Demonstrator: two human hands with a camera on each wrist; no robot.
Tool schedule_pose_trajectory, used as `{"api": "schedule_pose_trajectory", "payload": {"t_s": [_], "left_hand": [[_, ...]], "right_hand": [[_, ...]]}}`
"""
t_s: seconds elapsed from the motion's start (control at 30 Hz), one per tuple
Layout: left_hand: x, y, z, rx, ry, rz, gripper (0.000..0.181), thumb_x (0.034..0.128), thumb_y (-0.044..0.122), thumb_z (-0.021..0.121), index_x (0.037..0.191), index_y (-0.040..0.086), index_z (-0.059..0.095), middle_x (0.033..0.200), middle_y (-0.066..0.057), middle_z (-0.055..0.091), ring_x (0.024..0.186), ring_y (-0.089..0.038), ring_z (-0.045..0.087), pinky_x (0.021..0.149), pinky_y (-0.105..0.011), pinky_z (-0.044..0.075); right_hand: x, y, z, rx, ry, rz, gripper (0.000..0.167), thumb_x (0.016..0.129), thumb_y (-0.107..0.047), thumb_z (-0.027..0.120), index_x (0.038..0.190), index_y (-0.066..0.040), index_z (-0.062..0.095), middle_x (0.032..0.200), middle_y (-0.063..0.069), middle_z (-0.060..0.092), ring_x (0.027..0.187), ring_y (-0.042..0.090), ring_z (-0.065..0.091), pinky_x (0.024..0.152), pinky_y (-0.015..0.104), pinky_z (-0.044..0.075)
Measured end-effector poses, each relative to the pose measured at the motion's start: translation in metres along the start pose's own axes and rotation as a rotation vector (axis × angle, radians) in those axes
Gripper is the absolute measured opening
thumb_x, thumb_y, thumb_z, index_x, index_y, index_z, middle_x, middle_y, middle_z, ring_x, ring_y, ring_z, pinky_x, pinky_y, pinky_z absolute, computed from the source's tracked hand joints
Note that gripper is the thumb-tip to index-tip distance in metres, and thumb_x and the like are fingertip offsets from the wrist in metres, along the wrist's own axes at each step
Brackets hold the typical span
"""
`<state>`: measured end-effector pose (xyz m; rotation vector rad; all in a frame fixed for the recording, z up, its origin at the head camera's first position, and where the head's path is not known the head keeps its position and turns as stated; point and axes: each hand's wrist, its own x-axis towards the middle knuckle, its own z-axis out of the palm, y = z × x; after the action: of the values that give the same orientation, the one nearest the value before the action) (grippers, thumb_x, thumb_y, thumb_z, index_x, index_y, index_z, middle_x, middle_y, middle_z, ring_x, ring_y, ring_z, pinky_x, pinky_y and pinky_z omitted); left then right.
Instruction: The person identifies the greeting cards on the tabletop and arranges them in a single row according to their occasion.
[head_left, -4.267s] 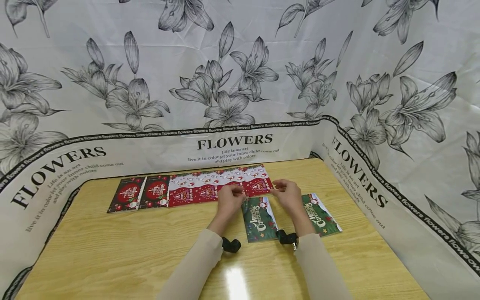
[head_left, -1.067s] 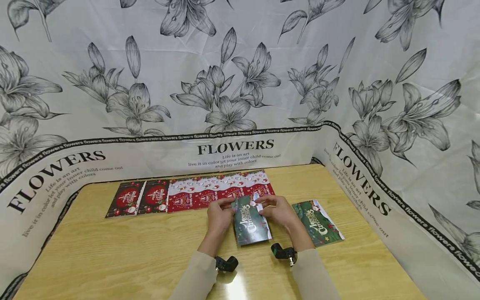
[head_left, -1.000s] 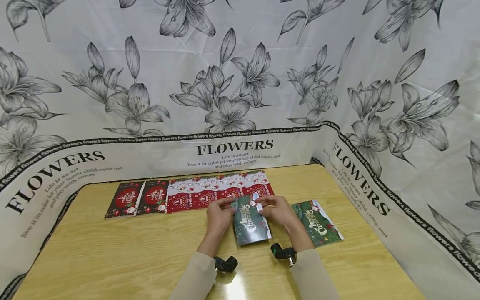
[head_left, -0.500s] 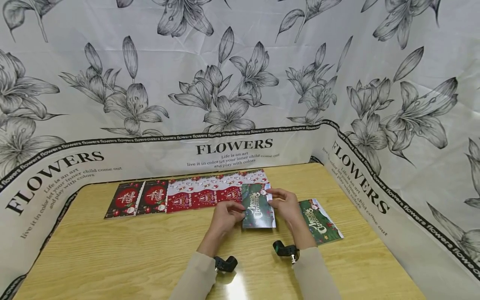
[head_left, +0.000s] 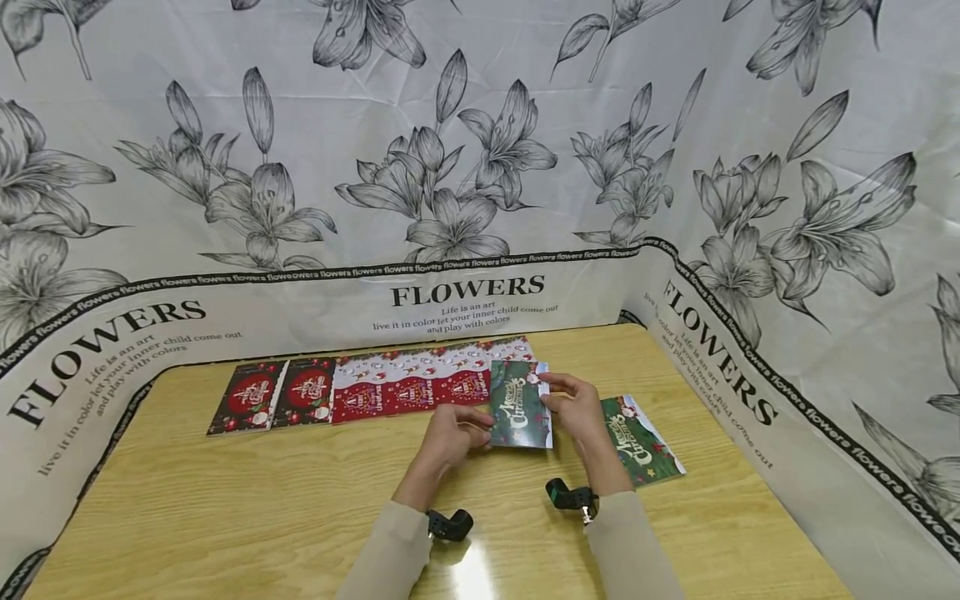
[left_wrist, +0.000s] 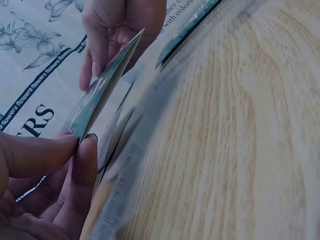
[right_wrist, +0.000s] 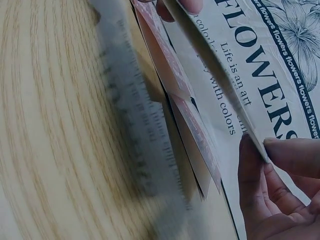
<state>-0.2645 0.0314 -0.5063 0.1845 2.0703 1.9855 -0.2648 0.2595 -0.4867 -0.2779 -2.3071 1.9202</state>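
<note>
Between my two hands is a green Merry Christmas card (head_left: 516, 408), held above the table in front of the right end of a row of red-and-white cards (head_left: 405, 385). My left hand (head_left: 450, 437) pinches its left edge between thumb and fingers. The opposite edge is pinched by my right hand (head_left: 579, 410). In the left wrist view the card (left_wrist: 102, 92) appears tilted and nearly edge-on. The right wrist view shows the thin edge of the card (right_wrist: 220, 75) between both hands. Part of the rightmost red-and-white card is hidden behind it.
A second green card (head_left: 641, 446) lies flat to the right, partly behind my right forearm. Two dark red-and-black cards (head_left: 247, 400) stand at the row's left end. A floral white cloth (head_left: 465, 304) borders the wooden table (head_left: 262, 508) at the back and sides.
The green card lay on the table at first. Both hands took hold of it, lifted it, then moved it back and slightly right, over the end of the red-and-white row.
</note>
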Motion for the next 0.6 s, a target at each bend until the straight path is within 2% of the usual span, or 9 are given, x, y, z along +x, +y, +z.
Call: {"api": "schedule_pose_trajectory", "payload": {"t_s": [0.1, 0.27, 0.47, 0.6], "left_hand": [[0.0002, -0.0001, 0.0002, -0.017, 0.008, 0.024, 0.024, 0.0856, -0.023, 0.068, 0.104, -0.01, 0.077, 0.091, -0.016, 0.075, 0.069, -0.019, 0.072, 0.073, -0.038, 0.064], [0.0011, -0.0007, -0.0015, -0.05, 0.05, 0.049, 0.024, 0.0835, -0.024, 0.069, 0.104, -0.013, 0.076, 0.095, -0.019, 0.076, 0.068, -0.018, 0.071, 0.073, -0.038, 0.064], [0.0034, 0.0006, -0.0044, -0.08, 0.125, 0.065, 0.025, 0.0826, -0.023, 0.07, 0.103, -0.012, 0.076, 0.102, -0.021, 0.076, 0.069, -0.02, 0.072, 0.076, -0.042, 0.064], [0.0029, 0.0011, -0.0076, -0.076, 0.17, 0.08, 0.025, 0.0841, -0.022, 0.07, 0.105, -0.01, 0.077, 0.101, -0.02, 0.075, 0.072, -0.022, 0.073, 0.076, -0.041, 0.064]], "right_hand": [[-0.0002, -0.0003, 0.0008, -0.003, 0.001, 0.001, 0.035, 0.1, 0.004, 0.065, 0.135, -0.001, 0.068, 0.134, 0.022, 0.058, 0.121, 0.031, 0.052, 0.088, 0.032, 0.052], [-0.0009, -0.0005, 0.0031, 0.025, -0.025, -0.001, 0.039, 0.097, 0.003, 0.07, 0.136, -0.001, 0.068, 0.126, 0.022, 0.061, 0.112, 0.028, 0.058, 0.085, 0.029, 0.056], [-0.003, -0.0029, 0.004, 0.043, -0.099, -0.008, 0.041, 0.095, 0.003, 0.073, 0.136, 0.001, 0.068, 0.124, 0.021, 0.063, 0.103, 0.023, 0.067, 0.081, 0.028, 0.056], [-0.0041, -0.0026, 0.0063, 0.044, -0.166, -0.018, 0.041, 0.094, 0.004, 0.073, 0.135, 0.004, 0.066, 0.125, 0.022, 0.063, 0.099, 0.022, 0.069, 0.079, 0.028, 0.055]]}}
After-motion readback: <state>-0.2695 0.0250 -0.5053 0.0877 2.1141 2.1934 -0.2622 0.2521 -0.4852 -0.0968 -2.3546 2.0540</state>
